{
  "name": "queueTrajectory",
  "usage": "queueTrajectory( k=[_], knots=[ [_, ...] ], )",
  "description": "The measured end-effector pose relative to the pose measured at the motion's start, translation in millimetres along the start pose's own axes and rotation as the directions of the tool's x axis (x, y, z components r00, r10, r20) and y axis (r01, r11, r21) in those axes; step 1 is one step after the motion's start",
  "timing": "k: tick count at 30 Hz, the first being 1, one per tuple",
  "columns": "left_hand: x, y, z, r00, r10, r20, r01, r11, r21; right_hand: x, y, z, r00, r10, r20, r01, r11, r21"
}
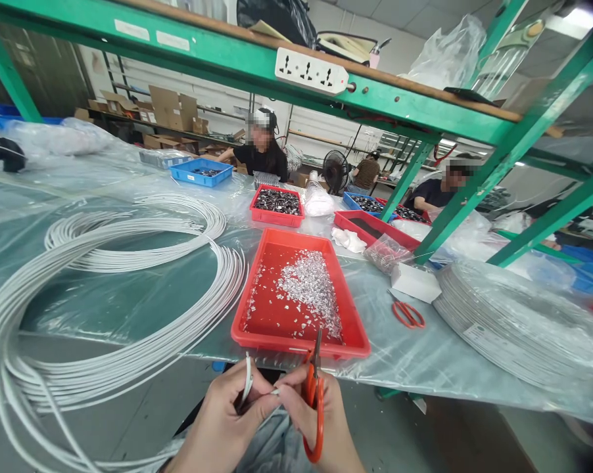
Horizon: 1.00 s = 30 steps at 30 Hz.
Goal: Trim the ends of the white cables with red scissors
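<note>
My left hand (232,410) is closed on a thin white cable (248,378), a short loop of which stands up between the fingers. Its thumb and forefinger meet those of my right hand (321,410) at a small white end. Orange-handled scissors (320,420) hang in my right hand, their dark blades pointing up and away from me. Just beyond both hands lies a red tray (257,338) with many small shiny metal pieces (309,282), heaped toward its right side. Coils of white cable (129,358) spread over the table on the left, some drooping past its front edge.
A second pair of orange-handled scissors (409,314) lies by a white box (415,282). A plastic-wrapped cable coil (518,335) sits at right. Farther back are a red bin (277,215), a blue bin (200,180) and several people. A green shelf frame (227,59) crosses overhead.
</note>
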<state>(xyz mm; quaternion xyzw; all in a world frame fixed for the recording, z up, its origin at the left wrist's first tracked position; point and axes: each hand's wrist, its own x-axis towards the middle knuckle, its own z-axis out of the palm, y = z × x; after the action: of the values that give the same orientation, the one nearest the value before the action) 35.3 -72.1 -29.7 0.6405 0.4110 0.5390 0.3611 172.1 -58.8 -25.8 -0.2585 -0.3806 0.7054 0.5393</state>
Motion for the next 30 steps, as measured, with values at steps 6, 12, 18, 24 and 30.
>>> queueTrajectory(
  k=[6,12,18,24,30],
  knots=[
    [-1.1,-0.7,2.5,0.997,0.033,-0.070,-0.036,0.998,-0.050,-0.3,0.8,2.6,0.983,0.158,0.092,-0.170,0.976,0.136],
    [-3.8,-0.7,5.1,0.983,-0.180,0.029,0.180,0.936,-0.303,1.0,5.2,1.0,0.982,0.098,0.162,-0.112,0.990,0.083],
    [-1.9,4.6,7.1,0.928,-0.272,0.254,0.362,0.823,-0.438,2.6,-7.1,-9.4,0.980,-0.115,0.164,0.151,0.963,-0.224],
    [-1.0,1.1,3.7,0.887,-0.287,0.363,0.436,0.781,-0.448,8.6,-1.8,-12.8,0.980,-0.125,0.156,0.163,0.952,-0.261],
    [-1.9,-4.8,5.8,0.896,-0.300,0.329,0.426,0.791,-0.440,8.2,-3.3,-14.0,0.973,-0.226,0.053,0.230,0.902,-0.365]
  ],
)
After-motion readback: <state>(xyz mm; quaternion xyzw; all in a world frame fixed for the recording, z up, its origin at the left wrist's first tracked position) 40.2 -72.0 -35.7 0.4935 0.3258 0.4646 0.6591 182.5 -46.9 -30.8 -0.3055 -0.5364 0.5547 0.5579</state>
